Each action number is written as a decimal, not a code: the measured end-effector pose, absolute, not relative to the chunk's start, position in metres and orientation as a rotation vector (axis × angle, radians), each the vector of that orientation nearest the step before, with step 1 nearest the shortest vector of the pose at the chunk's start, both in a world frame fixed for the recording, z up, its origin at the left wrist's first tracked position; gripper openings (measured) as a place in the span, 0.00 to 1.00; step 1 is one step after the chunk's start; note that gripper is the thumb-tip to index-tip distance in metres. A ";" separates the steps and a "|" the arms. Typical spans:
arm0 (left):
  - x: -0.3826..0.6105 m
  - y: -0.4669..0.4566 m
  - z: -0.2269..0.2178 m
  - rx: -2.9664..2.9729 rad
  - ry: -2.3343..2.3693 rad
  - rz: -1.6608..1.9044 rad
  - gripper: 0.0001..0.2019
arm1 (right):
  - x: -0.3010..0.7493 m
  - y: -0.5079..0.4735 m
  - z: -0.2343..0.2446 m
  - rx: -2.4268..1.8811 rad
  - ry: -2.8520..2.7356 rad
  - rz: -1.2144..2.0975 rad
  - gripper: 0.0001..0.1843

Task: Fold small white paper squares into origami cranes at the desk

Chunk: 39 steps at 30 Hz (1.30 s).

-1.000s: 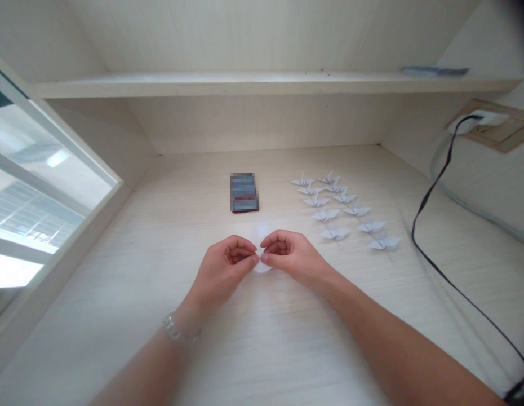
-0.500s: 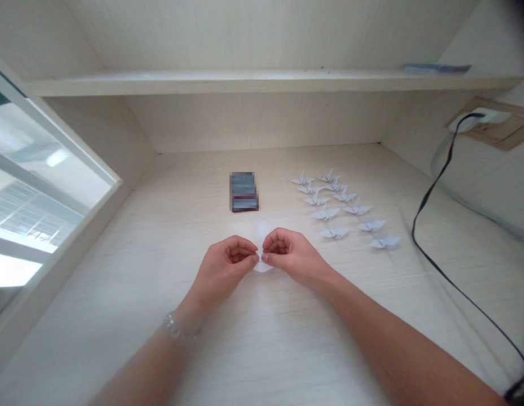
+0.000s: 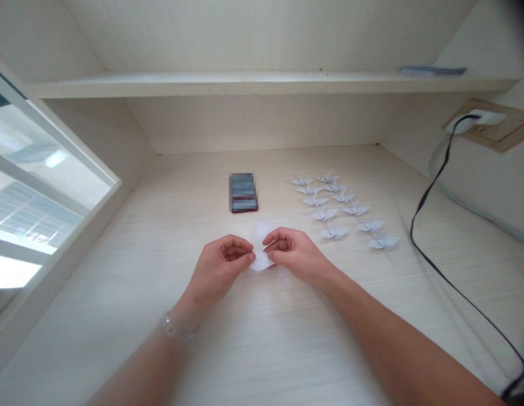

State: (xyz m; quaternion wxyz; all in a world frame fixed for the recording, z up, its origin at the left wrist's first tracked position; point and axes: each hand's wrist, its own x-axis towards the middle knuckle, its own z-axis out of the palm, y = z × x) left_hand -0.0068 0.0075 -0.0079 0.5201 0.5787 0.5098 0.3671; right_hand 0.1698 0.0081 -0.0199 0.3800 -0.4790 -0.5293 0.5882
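Observation:
Between my hands is a small folded white paper (image 3: 261, 261), held just above the desk or resting on it; I cannot tell which. My left hand (image 3: 222, 262) pinches its left edge between thumb and fingers. On the other side my right hand (image 3: 293, 254) grips the right edge, thumb in front and the index finger arched above. The fingertips behind the paper are partly hidden. Several white origami cranes (image 3: 333, 233) stand in two slanting rows beyond my right hand, wings spread.
A dark, blurred-out flat object (image 3: 243, 193) lies on the desk (image 3: 118, 316) beyond my hands. At right a black cable (image 3: 422, 203) runs from a wall socket (image 3: 490, 121) down across the desk. A shelf (image 3: 262, 85) spans the back, and a window (image 3: 38, 214) is at left.
My hands have moved slightly apart, the fingertips separating along the paper's edges, so more of the white paper shows between them. The cranes stay put.

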 end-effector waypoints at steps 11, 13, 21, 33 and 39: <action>-0.007 0.007 -0.004 1.255 1.169 0.887 0.11 | 0.170 0.008 -0.020 -1.209 -1.398 1.417 0.08; -0.006 0.007 -0.004 1.281 1.183 0.881 0.10 | 0.170 0.008 -0.020 -1.207 -1.407 1.407 0.08; -0.007 0.008 -0.007 1.274 1.191 0.897 0.09 | 0.170 0.008 -0.019 -1.217 -1.415 1.383 0.07; -0.007 0.008 -0.006 1.298 1.251 0.882 0.11 | 0.168 0.011 -0.020 -1.176 -1.237 1.515 0.07; -0.007 0.009 -0.007 1.287 1.252 0.901 0.11 | 0.167 0.009 -0.023 -1.141 -1.260 1.474 0.12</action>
